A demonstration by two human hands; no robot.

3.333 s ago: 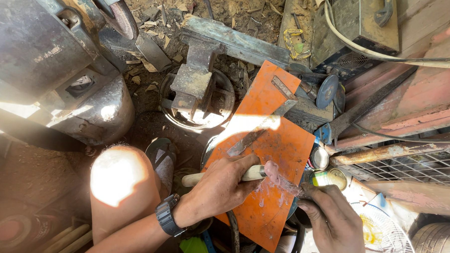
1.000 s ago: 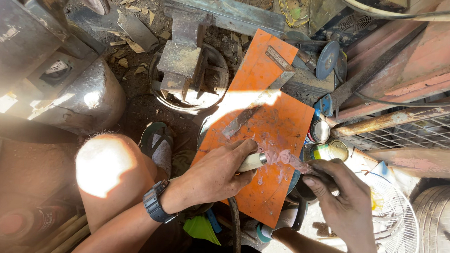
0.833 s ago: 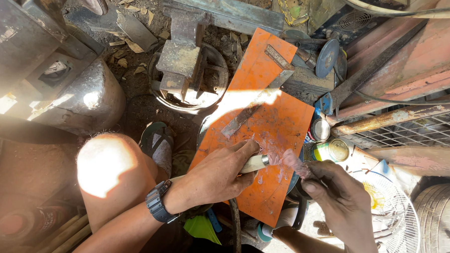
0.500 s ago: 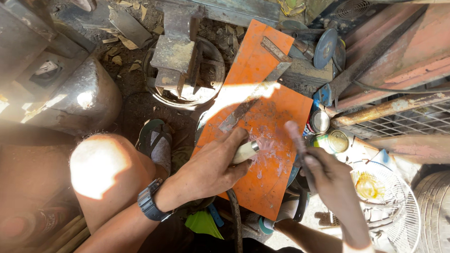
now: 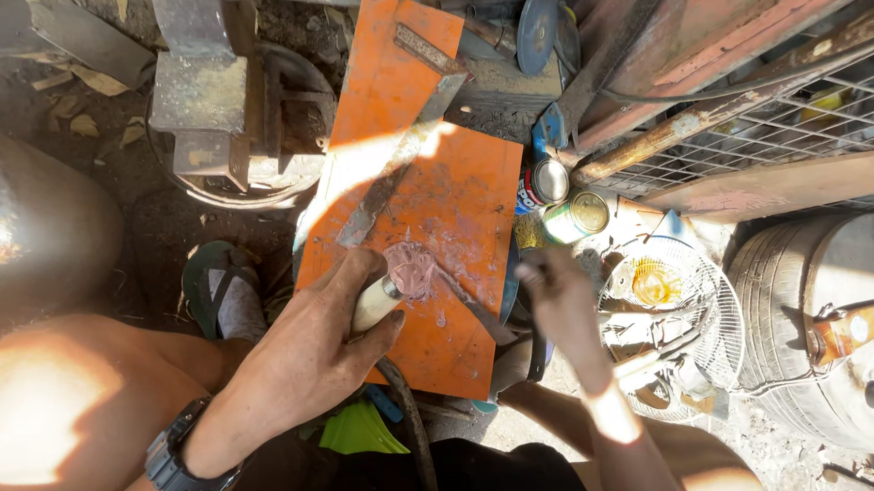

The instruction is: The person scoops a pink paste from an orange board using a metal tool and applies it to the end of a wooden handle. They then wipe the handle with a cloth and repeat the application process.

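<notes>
While the orange metal plate [image 5: 429,206] lay flat on the ground among scrap, a pinkish patch of paste [image 5: 412,269] was seen near its lower middle. In the head view, the left hand [image 5: 307,352] was closed around a cream-coloured handle [image 5: 375,304], held at the plate's lower left and just beside the paste. A thin dark blade [image 5: 473,310] was noted running from the paste toward the right hand [image 5: 561,298], which was blurred; whether it was gripping the blade could not be told. A long grey metal strip [image 5: 391,176] was laid diagonally across the plate above the paste. Two open tins [image 5: 564,202] were observed just beside the plate's right edge, and a white wire fan guard [image 5: 672,312] lay near the right hand. A heavy steel vise [image 5: 214,102] stood to the plate's left. A dark wristwatch [image 5: 183,454] was worn on the left wrist.
</notes>
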